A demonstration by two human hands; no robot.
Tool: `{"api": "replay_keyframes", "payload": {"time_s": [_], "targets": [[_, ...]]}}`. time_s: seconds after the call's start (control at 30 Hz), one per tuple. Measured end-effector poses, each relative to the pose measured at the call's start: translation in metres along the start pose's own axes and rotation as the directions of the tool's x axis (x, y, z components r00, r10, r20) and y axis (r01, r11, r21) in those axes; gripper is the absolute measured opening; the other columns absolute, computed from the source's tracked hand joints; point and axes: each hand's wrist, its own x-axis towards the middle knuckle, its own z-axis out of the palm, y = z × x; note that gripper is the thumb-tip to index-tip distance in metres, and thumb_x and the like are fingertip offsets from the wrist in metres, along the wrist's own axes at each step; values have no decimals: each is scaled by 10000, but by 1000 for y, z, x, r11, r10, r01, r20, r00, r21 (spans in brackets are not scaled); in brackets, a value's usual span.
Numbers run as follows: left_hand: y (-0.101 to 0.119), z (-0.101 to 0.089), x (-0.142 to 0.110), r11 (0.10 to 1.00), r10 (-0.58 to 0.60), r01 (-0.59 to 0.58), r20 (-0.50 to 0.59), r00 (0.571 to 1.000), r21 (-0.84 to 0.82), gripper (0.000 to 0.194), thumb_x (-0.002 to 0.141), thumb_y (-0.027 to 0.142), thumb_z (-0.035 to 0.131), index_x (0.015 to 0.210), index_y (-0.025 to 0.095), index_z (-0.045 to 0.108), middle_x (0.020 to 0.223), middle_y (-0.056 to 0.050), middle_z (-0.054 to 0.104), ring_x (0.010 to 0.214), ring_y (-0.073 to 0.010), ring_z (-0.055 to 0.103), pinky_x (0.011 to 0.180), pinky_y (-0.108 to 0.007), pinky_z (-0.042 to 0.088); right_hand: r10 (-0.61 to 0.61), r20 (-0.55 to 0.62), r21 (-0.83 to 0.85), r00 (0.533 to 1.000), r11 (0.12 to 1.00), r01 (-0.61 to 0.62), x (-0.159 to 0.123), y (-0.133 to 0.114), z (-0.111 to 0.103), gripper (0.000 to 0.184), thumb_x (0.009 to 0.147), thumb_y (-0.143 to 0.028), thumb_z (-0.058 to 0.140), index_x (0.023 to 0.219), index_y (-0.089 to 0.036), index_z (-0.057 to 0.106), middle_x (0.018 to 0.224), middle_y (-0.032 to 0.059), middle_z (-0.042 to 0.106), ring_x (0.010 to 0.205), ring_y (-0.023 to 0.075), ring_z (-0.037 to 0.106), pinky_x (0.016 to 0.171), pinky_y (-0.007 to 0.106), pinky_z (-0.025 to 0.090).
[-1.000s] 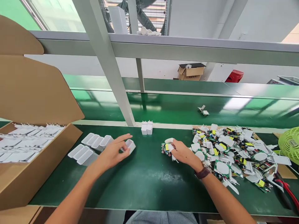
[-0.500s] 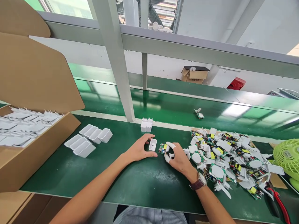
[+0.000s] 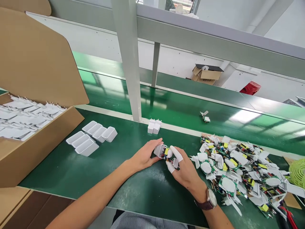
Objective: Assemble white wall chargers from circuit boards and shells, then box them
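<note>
My left hand (image 3: 147, 154) grips a small white plastic housing (image 3: 158, 150) between thumb and fingers, its open end turned to the right. In my right hand (image 3: 184, 165), which has white covers on the thumb and a fingertip, is a small circuit board (image 3: 166, 153) with a yellow part and white pieces attached. The board's left end meets the mouth of the housing; how far it sits inside is hard to see. To the left stand several open white housings (image 3: 87, 145) in two rows. Two more white housings with pins (image 3: 154, 126) stand by the post.
A big heap of circuit boards (image 3: 238, 171) covers the right side, near a green fan (image 3: 297, 173) and red-handled pliers (image 3: 289, 218). At left, a cardboard box (image 3: 47, 136) holds many white parts. A metal post (image 3: 130, 63) rises behind; one board (image 3: 205, 117) lies beyond the ledge.
My left hand has closed on the white housing and tipped it toward the right. My right hand has brought the circuit board against its open end. The view has shifted slightly.
</note>
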Motion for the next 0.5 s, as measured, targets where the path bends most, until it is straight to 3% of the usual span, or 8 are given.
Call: {"api": "replay_keyframes", "payload": {"time_s": [0.5], "targets": [[1, -2, -1, 994, 90, -88, -31, 995, 61, 773, 978, 262, 631, 1603, 280, 176, 1439, -143, 580, 1371, -304, 544, 1134, -540, 486, 9, 29, -44, 1000, 999, -8, 7, -3, 2, 750, 966, -164, 515, 1618, -250, 155, 1319, 166, 593, 1171, 314, 627, 953, 511, 594]]}}
